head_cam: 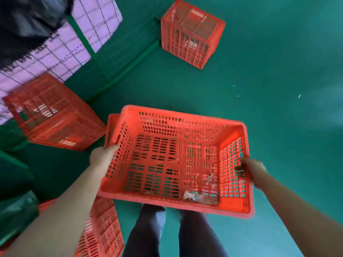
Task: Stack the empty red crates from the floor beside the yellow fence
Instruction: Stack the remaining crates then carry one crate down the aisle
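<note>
I hold a red slatted crate [174,158] in the air in front of me, its open top facing me. My left hand [102,154] grips its left wall and my right hand [248,170] grips its right wall. A few scraps of pale litter lie in its near right corner. The rim of another red crate [111,125] shows just behind its left side. More red crates stand on the green floor: one at the left [53,114], one at the far middle [191,34] and one at the lower left [104,232] beside my left arm.
A green-framed wire fence panel [96,52] runs along the upper left with a pale purple surface behind it. A dark blurred shape [27,23] fills the top left corner. My legs [174,234] are below the held crate. Open green floor [278,89] lies to the right.
</note>
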